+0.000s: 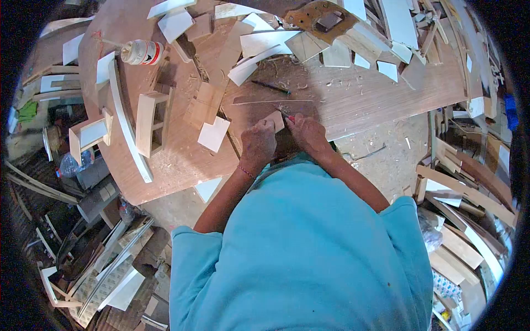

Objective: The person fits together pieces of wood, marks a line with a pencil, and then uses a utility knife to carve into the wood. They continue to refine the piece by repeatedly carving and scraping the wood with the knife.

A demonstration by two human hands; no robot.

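The left hand point(258, 144) grips a small wood piece point(279, 121) over the worktop point(381, 95); the right hand point(308, 135) grasps a slim, partly hidden tool point(284, 113) at that piece's edge. A dark pencil-like stick point(270, 87) lies at twelve o'clock, a pale square offcut point(213, 134) at nine, a jar point(142, 52) at ten, a saw handle point(314, 19) toward one.

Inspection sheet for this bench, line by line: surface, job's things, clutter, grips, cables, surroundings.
Surface: wooden tabletop, shavings scattered on it.
Job's things: small wood piece; dark tool, mostly hidden.
Clutter: offcuts, labelled container, saw handle, dark stick.
Grips: left hand on the wood piece; right hand around the tool.
Cables: thin dark strand on the floor; type unclear.
Surroundings: loose wood both sides; plastic bottle at left.
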